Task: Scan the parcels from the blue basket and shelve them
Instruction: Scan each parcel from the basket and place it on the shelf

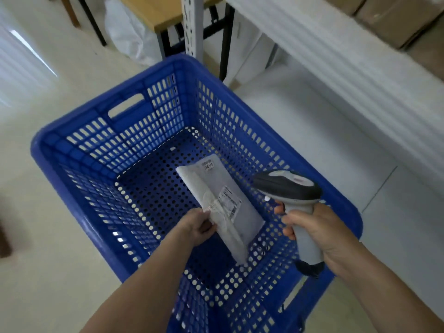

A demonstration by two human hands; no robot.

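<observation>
Left hand (pixel 198 225) pinches the flat grey plastic mailer parcel (pixel 223 205) label-up above the blue perforated plastic basket's (pixel 79 164) near right corner, presenting it to the grey pistol-grip barcode scanner (pixel 292 200) gripped in the right hand (pixel 319 234).

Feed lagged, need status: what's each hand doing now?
Left hand: closed on the flat grey plastic mailer parcel.
Right hand: closed around the grey-and-black handheld barcode scanner.

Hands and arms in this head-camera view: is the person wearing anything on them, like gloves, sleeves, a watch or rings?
Nothing that shows. The left hand and the right hand are bare, with no gloves. Both forearms are uncovered up to the bottom edge of the picture, so no sleeve is visible. No watch, bracelet or wristband shows at either wrist, and no ring shows on the visible fingers. The fingernails look short and plain.
</observation>
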